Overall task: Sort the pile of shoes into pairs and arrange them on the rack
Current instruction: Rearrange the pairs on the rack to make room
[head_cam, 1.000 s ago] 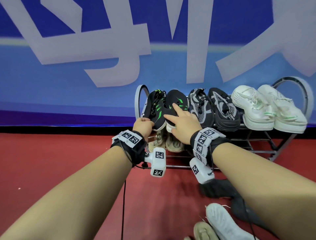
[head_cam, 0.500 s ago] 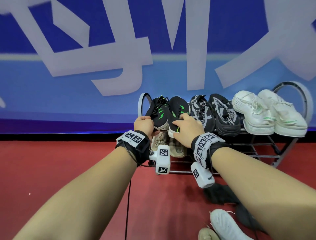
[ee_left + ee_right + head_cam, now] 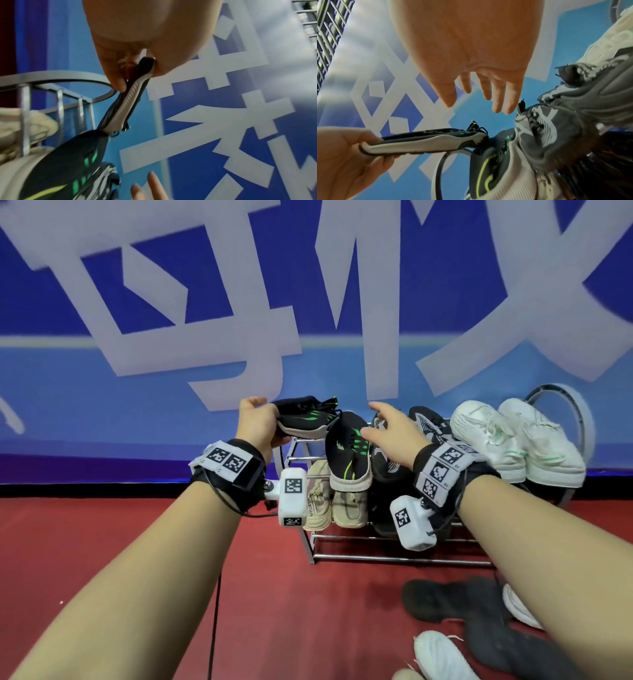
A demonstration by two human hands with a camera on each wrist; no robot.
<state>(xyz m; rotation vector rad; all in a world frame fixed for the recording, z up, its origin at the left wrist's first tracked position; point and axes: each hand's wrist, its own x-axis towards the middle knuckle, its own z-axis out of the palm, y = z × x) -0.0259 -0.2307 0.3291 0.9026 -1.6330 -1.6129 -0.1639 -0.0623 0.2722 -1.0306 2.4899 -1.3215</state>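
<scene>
One black-green shoe [image 3: 305,419] in L hand [image 3: 257,426]

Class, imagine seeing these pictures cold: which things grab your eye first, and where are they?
The left hand grips a black sneaker with green stripes above the chrome shoe rack's left end. Its mate tilts off the top shelf, right hand open beside it. White sneakers sit far right.

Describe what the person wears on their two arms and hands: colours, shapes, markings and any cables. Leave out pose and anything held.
Both forearms are bare, with no sleeves or gloves. Each wrist carries a black strap topped with white square tags printed in black-and-white codes: left wrist strap, right wrist strap. A white, boxy camera block with the same code markings hangs under each wrist. A thin black cable trails from the left strap.
</scene>
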